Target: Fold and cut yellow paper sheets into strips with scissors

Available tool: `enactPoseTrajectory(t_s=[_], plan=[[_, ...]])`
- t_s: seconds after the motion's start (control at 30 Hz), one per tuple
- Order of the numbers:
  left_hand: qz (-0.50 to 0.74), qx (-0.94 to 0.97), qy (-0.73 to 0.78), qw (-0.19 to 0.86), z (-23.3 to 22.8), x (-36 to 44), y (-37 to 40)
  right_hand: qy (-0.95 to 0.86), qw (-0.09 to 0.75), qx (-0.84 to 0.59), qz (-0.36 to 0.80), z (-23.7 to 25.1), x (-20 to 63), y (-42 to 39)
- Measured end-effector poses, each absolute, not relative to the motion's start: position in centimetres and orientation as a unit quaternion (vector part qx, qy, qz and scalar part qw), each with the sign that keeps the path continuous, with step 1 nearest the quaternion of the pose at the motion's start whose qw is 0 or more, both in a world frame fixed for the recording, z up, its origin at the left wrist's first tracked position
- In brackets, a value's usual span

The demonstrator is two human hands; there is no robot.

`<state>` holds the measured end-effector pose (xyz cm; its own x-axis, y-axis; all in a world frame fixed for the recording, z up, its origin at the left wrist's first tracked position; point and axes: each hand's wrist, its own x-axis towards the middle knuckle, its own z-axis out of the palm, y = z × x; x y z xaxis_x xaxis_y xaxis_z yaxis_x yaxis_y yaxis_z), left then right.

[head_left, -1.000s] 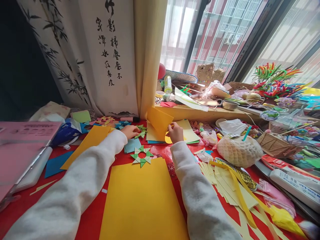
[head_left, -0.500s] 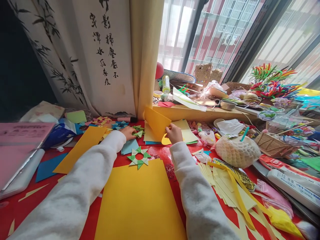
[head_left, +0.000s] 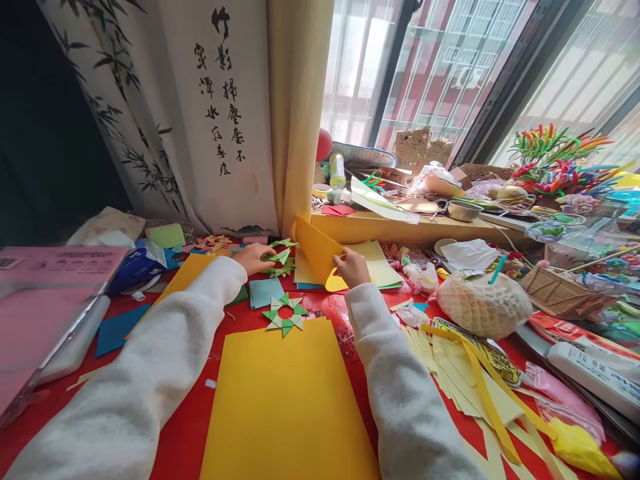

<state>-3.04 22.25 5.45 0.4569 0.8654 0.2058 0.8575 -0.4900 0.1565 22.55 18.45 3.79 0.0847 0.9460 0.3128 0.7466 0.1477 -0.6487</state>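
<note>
My left hand (head_left: 254, 259) grips the edge of a green folded-paper star (head_left: 283, 252), tilted up off the table. Another green-and-white paper star (head_left: 284, 269) lies just under it. In my right hand (head_left: 352, 269) is the near corner of a yellow paper sheet (head_left: 318, 250), pinched so that the sheet curls up over a stack of pale paper (head_left: 383, 263). Between my arms, a ring-shaped green-and-white paper star (head_left: 285, 325) rests at the top edge of a large yellow sheet (head_left: 287, 393). Light-blue paper squares (head_left: 266, 292) sit close to my left hand.
Pale paper strips (head_left: 453, 367) and a net-wrapped coconut-like object (head_left: 484, 303) with a straw are at the right. A pink pack (head_left: 55, 293) and a blue sheet (head_left: 117, 329) lie left. The cluttered windowsill (head_left: 370, 227) runs along the back.
My left hand has lifted a green paper star off the place where it lay, uncovering another beneath. My right hand still holds up the yellow sheet. The view has shifted slightly left.
</note>
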Motion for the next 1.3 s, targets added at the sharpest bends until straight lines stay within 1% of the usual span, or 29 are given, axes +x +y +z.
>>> enactPoseTrajectory(t_s=[0.1,0.23,0.3,0.37,0.47,0.53,0.6,0.7,0.77,0.87,1.1,1.2,1.3], plan=[[0.198,0.831,0.517,0.053,7.8,-4.5,20.7,-0.699,0.351,-0.601,0.162,4.0,21.8,18.0],[0.333,0.777,0.497,0.195,10.6,-6.4,17.1,-0.757,0.329,-0.517,0.228,4.6,20.1,17.0],[0.383,0.751,0.459,0.279,11.4,-6.8,14.8,-0.766,0.357,-0.464,0.264,5.4,19.1,16.3],[0.422,0.719,0.41,0.37,11.5,-6.8,12.5,-0.761,0.41,-0.411,0.29,6.5,18.2,15.4],[0.447,0.666,0.347,0.487,10.3,-6.7,9.5,-0.744,0.482,-0.336,0.318,8.6,16.9,13.7],[0.45,0.63,0.323,0.544,9.1,-6.5,7.9,-0.743,0.496,-0.293,0.34,9.7,16.1,12.5],[0.446,0.597,0.311,0.59,8.0,-6.4,6.7,-0.756,0.469,-0.268,0.371,10.3,15.4,11.4],[0.43,0.553,0.313,0.641,6.4,-6.2,5.3,-0.776,0.399,-0.272,0.406,10.0,14.7,9.9],[0.419,0.532,0.323,0.661,5.4,-5.9,4.5,-0.783,0.375,-0.289,0.404,9.1,14.7,8.8],[0.403,0.523,0.344,0.668,3.7,-5.3,3.6,-0.777,0.372,-0.323,0.392,7.1,15.1,6.9],[0.324,0.608,0.408,0.599,0.2,-4.0,2.6,-0.703,0.407,-0.378,0.444,1.0,16.3,3.2],[0.348,0.612,0.406,0.582,-0.2,-3.3,2.4,-0.669,0.412,-0.388,0.482,-0.4,16.3,2.7],[0.376,0.617,0.401,0.563,-0.3,-2.6,2.0,-0.647,0.416,-0.382,0.512,-0.8,16.1,2.3]])
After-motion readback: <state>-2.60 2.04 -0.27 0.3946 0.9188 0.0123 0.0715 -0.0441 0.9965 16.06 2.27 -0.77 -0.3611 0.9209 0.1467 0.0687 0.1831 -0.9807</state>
